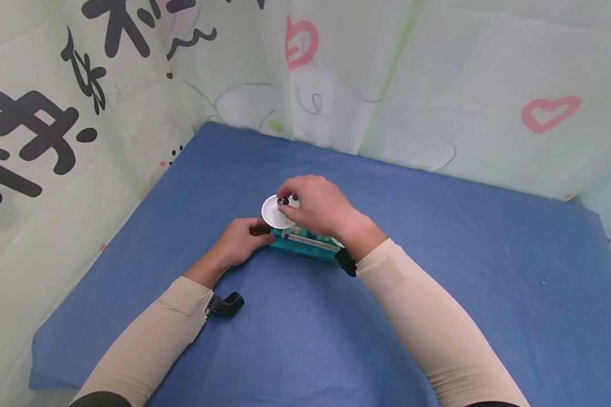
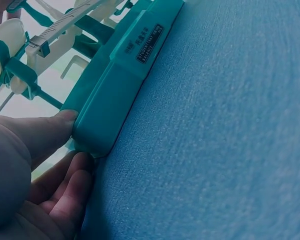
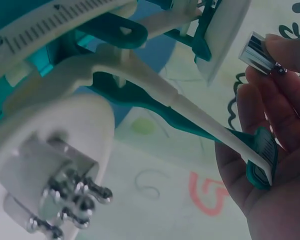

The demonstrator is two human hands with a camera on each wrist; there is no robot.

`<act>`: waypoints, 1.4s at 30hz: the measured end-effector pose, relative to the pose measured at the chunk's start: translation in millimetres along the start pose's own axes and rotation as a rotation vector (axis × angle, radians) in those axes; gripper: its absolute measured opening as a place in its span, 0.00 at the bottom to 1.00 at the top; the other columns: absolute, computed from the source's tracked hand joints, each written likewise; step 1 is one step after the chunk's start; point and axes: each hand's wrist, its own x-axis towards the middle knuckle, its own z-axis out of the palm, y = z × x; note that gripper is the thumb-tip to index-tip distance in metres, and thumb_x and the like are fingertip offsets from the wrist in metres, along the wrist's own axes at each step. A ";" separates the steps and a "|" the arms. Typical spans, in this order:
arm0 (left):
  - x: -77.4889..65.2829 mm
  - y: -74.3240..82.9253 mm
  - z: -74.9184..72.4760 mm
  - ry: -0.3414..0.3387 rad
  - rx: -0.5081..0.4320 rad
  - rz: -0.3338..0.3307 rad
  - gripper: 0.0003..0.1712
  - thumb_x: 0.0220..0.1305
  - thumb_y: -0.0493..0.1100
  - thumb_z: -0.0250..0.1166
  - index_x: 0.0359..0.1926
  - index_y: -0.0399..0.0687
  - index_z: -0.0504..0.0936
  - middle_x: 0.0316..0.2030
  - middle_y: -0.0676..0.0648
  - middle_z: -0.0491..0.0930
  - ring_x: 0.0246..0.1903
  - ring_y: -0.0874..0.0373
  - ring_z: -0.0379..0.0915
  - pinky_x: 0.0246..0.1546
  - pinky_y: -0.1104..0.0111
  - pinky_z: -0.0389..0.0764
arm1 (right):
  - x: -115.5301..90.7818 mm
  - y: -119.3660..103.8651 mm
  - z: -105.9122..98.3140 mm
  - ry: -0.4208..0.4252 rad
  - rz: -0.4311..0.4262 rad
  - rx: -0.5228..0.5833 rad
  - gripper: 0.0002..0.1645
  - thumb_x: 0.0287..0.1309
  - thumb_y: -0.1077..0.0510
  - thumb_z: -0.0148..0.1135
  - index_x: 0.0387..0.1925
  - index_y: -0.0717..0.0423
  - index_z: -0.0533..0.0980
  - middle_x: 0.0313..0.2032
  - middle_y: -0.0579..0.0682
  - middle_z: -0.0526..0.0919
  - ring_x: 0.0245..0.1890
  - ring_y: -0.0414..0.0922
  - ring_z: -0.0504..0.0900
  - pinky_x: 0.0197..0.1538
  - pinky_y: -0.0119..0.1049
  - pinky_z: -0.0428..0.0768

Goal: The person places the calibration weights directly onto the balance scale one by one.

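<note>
A teal balance scale [image 1: 305,247] stands mid-table on the blue cloth. My left hand [image 1: 254,233] grips the left end of its base [image 2: 120,85], thumb on top and fingers under the edge. My right hand [image 1: 288,204] pinches a small shiny metal weight [image 1: 283,200] just above the white left pan [image 1: 272,215]. In the right wrist view the weight [image 3: 260,52] is held between fingertips beside that pan [image 3: 225,40]. The other white pan [image 3: 65,150] carries several metal weights [image 3: 75,195]. The graduated beam [image 2: 65,22] runs above the base.
The blue cloth [image 1: 489,271] covers the whole table. Pale printed curtains [image 1: 438,85] close off the back and left sides. A black wrist-camera mount [image 1: 225,304] juts from my left forearm near the table.
</note>
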 end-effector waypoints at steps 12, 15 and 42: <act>0.3 -2.1 1.9 0.015 -0.002 0.003 0.20 0.66 0.44 0.68 0.55 0.37 0.83 0.49 0.41 0.84 0.50 0.48 0.79 0.52 0.56 0.78 | 2.1 0.0 5.2 -0.036 0.031 -0.040 0.12 0.67 0.55 0.62 0.49 0.54 0.83 0.47 0.49 0.85 0.47 0.46 0.80 0.47 0.40 0.78; 0.3 -1.6 2.5 0.016 -0.009 0.016 0.19 0.66 0.43 0.68 0.55 0.37 0.83 0.48 0.41 0.84 0.48 0.48 0.79 0.51 0.56 0.78 | 1.8 0.3 5.0 -0.019 0.029 -0.029 0.11 0.68 0.58 0.60 0.47 0.55 0.84 0.46 0.49 0.85 0.47 0.47 0.80 0.48 0.41 0.78; 2.9 -3.0 1.3 0.020 -0.024 0.015 0.19 0.65 0.43 0.69 0.53 0.36 0.84 0.48 0.41 0.84 0.49 0.47 0.79 0.52 0.56 0.77 | -12.3 3.7 -17.5 -0.008 0.056 0.037 0.17 0.68 0.54 0.62 0.54 0.57 0.81 0.51 0.50 0.83 0.50 0.49 0.79 0.52 0.42 0.77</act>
